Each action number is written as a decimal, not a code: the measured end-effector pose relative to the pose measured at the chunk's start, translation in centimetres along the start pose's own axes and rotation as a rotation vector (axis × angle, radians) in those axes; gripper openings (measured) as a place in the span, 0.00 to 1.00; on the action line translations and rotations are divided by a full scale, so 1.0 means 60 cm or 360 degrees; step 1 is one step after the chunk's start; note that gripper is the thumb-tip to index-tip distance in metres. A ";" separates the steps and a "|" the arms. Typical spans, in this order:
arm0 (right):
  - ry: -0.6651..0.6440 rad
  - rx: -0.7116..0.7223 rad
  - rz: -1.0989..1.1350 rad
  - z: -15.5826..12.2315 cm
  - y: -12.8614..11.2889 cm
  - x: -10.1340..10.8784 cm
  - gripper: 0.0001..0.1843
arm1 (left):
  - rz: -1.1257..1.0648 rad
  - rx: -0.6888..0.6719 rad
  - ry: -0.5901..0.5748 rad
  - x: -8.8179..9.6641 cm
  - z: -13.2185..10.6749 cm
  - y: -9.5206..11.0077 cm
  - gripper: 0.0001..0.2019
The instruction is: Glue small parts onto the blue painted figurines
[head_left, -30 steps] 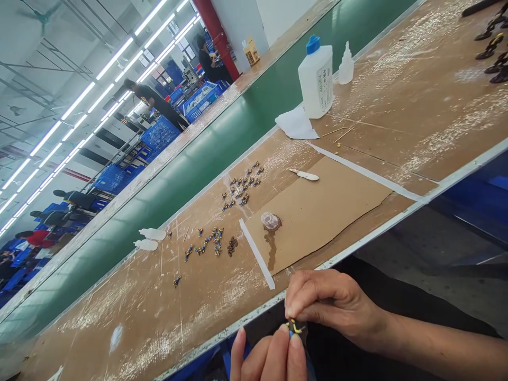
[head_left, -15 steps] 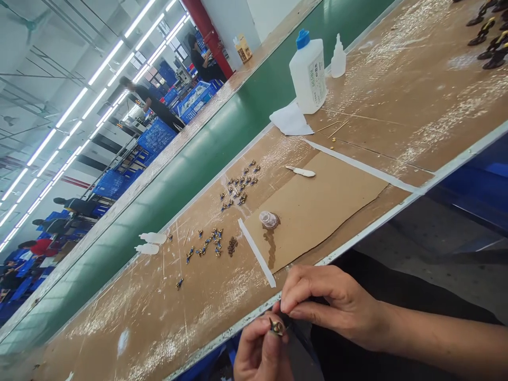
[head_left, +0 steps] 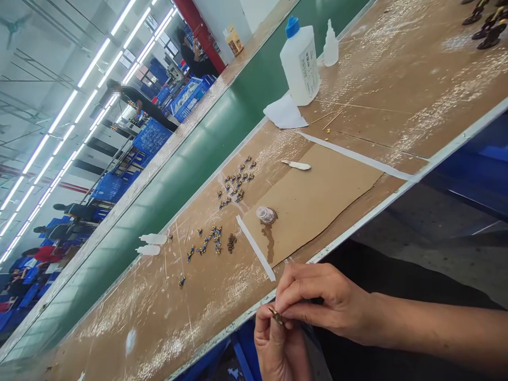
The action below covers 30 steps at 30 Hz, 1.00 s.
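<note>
Just off the table's front edge, my left hand pinches a small painted figurine between thumb and fingers. My right hand is closed in a pinch, its fingertips up against the figurine; whatever they hold is hidden. Beyond the hands, a small clear cup-like container stands on a cardboard sheet, with a wet streak running from it. A white-handled knife lies on the same sheet. Blue and gold figurines lie in groups to the left, beside a cluster of small brown parts.
A large white bottle with a blue cap and a small dropper bottle stand at the back. White paper and thin sticks lie nearby. Two dropper bottles lie left. Dark figures stand far right. A green conveyor belt runs behind.
My right hand has come down and in, so its fingertips now meet the figurine. My left hand has risen slightly and moved right, with the figurine turned. The camera view has shifted a little.
</note>
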State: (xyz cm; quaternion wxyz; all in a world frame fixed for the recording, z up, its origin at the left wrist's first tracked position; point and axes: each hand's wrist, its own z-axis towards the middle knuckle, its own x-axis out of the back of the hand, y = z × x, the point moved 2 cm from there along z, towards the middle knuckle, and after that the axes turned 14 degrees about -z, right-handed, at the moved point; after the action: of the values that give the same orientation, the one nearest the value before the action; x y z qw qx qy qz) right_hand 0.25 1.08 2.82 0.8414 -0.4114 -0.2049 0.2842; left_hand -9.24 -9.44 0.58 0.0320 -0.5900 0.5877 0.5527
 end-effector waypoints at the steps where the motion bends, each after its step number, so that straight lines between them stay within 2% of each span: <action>1: 0.0005 0.0008 -0.0002 0.000 -0.001 0.000 0.08 | 0.0000 0.0003 -0.0005 0.001 0.000 0.000 0.09; 10: -0.0022 0.0079 -0.0098 0.004 -0.005 0.002 0.08 | 0.0015 -0.0021 0.0010 0.003 -0.001 0.001 0.09; 15: -0.0010 0.0185 -0.0242 0.007 -0.006 0.009 0.07 | 0.0139 -0.0197 0.0095 -0.008 -0.004 0.005 0.12; 19: -0.0008 0.0311 -0.0387 0.008 -0.005 0.016 0.07 | 0.0344 -0.0443 0.0134 -0.016 -0.010 0.012 0.13; 23: -0.0046 0.0326 -0.0406 0.008 -0.003 0.019 0.07 | 0.0588 -0.0754 0.0092 -0.022 -0.019 0.017 0.10; 28: -0.0068 0.0231 -0.0276 0.002 -0.001 0.018 0.06 | 0.1008 -0.1295 -0.0222 -0.022 -0.026 0.021 0.04; 30: -0.0056 0.0146 -0.0191 -0.002 0.001 0.017 0.06 | 0.1175 -0.1443 -0.0336 -0.019 -0.026 0.022 0.03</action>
State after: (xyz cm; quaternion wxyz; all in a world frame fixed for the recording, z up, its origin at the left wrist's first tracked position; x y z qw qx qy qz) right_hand 1.07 1.68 2.78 0.8712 -0.3544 -0.2308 0.2495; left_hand -8.89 -10.18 2.75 -0.3594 -0.2432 0.4529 0.7788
